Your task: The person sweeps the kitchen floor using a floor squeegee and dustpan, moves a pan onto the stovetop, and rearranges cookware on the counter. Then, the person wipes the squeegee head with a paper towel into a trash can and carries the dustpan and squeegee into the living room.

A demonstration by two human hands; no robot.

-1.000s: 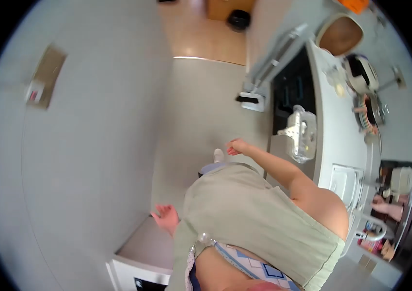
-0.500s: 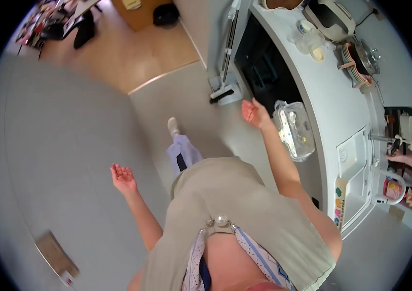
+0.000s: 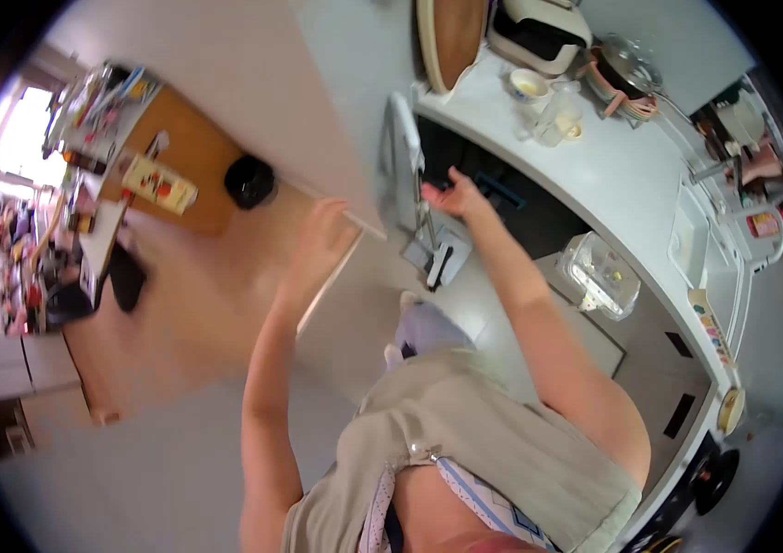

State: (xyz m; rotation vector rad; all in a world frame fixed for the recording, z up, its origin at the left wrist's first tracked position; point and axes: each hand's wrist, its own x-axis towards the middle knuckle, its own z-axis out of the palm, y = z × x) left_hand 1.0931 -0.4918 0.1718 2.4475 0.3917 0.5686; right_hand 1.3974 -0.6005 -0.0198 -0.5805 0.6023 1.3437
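My left hand [image 3: 320,241] is raised in front of me over the wooden floor, blurred, its fingers apart and nothing in it. Farther right, my right hand [image 3: 454,195] is held out palm up near the counter's far end, fingers spread and empty. In the view it lies close to the upright handle of a broom and dustpan [image 3: 444,263], with no clear sign of touching it. A clear plastic container [image 3: 601,276] hangs at the counter's front side, to the right of my right forearm.
Along the right runs a white counter [image 3: 613,175] with a bowl [image 3: 528,85], a clear jug [image 3: 557,120], a rice cooker [image 3: 539,35], a pot [image 3: 626,69] and a sink [image 3: 689,241]. A black bin [image 3: 250,182] stands by a wooden desk [image 3: 191,143]. A wall borders the doorway.
The view has turned and moved toward the doorway, bringing the desk and room beyond into sight. My left hand has risen and moved forward; my right hand stays raised near the counter.
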